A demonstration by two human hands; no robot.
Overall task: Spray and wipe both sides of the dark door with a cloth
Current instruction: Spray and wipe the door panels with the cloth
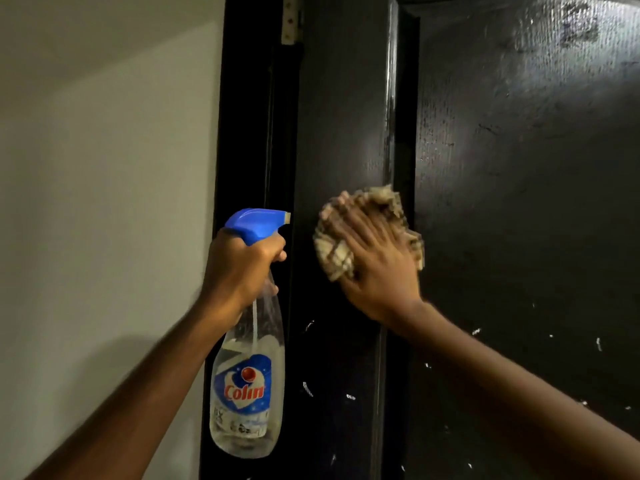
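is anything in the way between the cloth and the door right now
Nothing visible. The right hand presses the cloth flat against the dark door. The spray bottle, gripped by the left hand, is off to the left by the frame.

— What carries everything here?
— The dark door (pixel 519 188). It stands upright, black and glossy, with a raised stile (pixel 343 126) running down beside a recessed panel (pixel 540 258).
— What's on it?
— A bunched beige checked cloth (pixel 333 255). It lies against the stile and reaches the panel's edge, with the right hand (pixel 377 261) pressed flat on top.
— Anything else on the surface?
— White flecks (pixel 307 389) scattered below the cloth on stile and panel, and a pale sheen high on the panel. At top left, a metal hinge (pixel 290 19) sits where door meets black frame (pixel 242 133).
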